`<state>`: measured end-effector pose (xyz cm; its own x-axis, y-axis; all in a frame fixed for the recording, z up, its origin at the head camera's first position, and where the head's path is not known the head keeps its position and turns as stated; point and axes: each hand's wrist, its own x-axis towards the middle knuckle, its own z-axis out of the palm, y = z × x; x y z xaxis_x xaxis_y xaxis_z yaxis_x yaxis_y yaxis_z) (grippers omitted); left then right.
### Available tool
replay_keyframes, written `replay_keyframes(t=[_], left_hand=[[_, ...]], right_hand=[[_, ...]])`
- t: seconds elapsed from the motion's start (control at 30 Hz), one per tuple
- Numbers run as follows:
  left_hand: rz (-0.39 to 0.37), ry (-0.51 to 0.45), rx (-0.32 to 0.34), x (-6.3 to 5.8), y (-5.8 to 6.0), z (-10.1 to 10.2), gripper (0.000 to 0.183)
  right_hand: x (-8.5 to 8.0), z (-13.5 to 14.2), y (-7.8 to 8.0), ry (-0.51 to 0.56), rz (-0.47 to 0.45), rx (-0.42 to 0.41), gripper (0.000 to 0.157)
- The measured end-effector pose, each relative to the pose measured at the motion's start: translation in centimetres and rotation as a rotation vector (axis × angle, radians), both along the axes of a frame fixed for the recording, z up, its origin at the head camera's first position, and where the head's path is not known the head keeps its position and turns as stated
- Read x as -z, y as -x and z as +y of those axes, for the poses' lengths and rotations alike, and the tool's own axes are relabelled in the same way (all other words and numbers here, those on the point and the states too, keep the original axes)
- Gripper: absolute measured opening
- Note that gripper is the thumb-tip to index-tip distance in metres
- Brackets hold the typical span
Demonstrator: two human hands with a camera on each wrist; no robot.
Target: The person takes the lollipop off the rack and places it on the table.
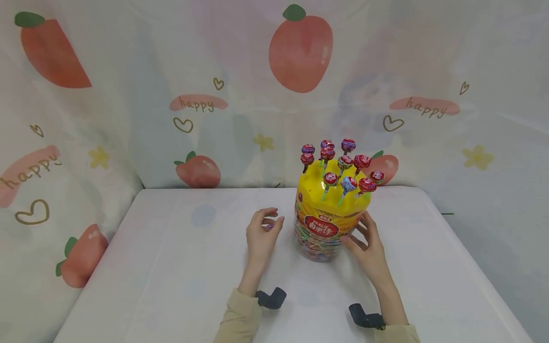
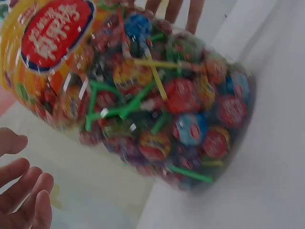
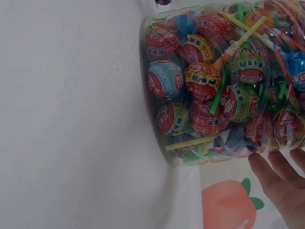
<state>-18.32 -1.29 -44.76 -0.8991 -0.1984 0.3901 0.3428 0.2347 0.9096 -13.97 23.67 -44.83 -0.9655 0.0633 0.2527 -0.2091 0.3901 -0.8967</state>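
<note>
A clear plastic jar [image 1: 319,245] packed with wrapped lollipops stands on the table, right of centre. Its yellow lid [image 1: 315,188] bristles with several upright lollipops [image 1: 330,179]. Left of the jar, my left hand [image 1: 261,236] has bent fingers and thumb around a small purple-wrapped lollipop [image 1: 269,227], mostly hidden by the fingers. In the left wrist view, that hand's fingers [image 2: 21,191] show curled at the lower left. My right hand [image 1: 369,247] rests against the jar's right side, fingers spread and thumb in front. The right wrist view shows those fingertips [image 3: 261,162] right at the jar wall.
A white cloth covers the table [image 1: 180,267]. Behind and at the left hangs a pale curtain [image 1: 240,47] printed with fruit, hearts and "happy". Black wrist mounts [image 1: 272,298] stick out from both forearms.
</note>
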Motion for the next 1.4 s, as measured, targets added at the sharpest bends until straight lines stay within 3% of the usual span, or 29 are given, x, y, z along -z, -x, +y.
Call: replay_keyframes(t=[0.33,0.53,1.1,1.4], left_hand=[[0.184,-0.042,0.066,-3.1,-2.4,1.6,0.029],[0.245,-0.069,0.080,-5.2,-3.5,2.4,0.029],[0.412,-0.092,0.138,-8.0,-2.4,4.7,0.027],[0.473,-0.042,0.162,-9.8,-1.9,5.6,0.030]], right_hand=[[0.5,0.3,0.4,-0.022,-0.014,0.013,0.085],[0.3,0.2,0.2,-0.016,-0.010,0.011,0.085],[-0.1,-0.1,0.1,0.001,0.008,0.009,0.085],[0.3,0.0,0.4,-0.026,0.007,0.018,0.083]])
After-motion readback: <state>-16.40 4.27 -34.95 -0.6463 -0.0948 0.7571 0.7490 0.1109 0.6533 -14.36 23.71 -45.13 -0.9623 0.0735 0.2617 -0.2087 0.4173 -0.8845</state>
